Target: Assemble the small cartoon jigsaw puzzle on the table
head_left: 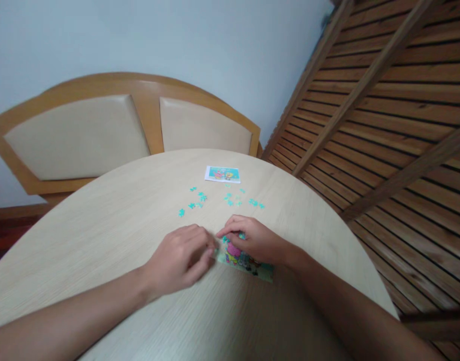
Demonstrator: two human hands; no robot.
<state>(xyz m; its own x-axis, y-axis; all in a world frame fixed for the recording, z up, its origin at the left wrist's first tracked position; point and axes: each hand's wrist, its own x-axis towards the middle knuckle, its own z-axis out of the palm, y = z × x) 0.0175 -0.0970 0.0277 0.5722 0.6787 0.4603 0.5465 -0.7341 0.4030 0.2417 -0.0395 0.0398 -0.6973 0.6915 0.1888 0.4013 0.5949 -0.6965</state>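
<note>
The puzzle lies on the bench, partly under the right hand, whose index finger reaches toward the left hand. The left hand is half curled at the puzzle's left edge, fingertips near the thumb; whether it grips a piece I cannot tell. The right hand's fingers are loosely bent, its grip unclear. Beyond lie loose pieces and, farther back, a picture card.

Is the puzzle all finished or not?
Not finished: the puzzle is only partly joined, and loose pieces lie scattered on the table beyond it.
</note>
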